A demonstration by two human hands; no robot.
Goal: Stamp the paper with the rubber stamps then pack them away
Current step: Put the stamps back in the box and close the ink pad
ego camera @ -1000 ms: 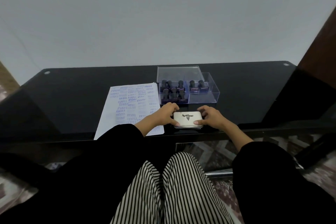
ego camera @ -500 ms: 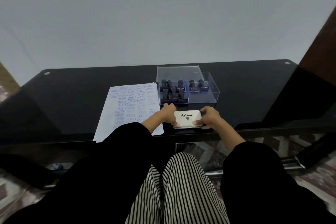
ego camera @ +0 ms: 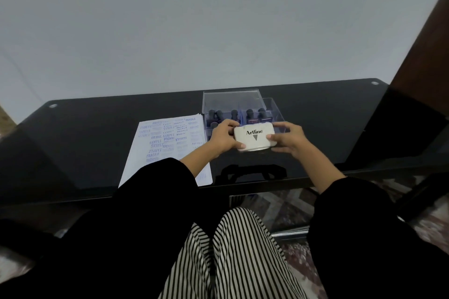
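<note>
Left hand, right hand: each gripping one end of closed ink pad. Raised off near table edge since second ago, carried far toward clear box. Stamps already racked inside; stamped paper at left. Judged: packing nearly done.

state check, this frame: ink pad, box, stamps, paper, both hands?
Ink pad: lid shut, held by both ends, seemingly lifted off the table.
Left hand: grips the pad's left end.
Right hand: grips the pad's right end.
Clear box: open on top.
Stamps: upright inside the box.
Paper: flat on the table, covered in blue prints.
</note>
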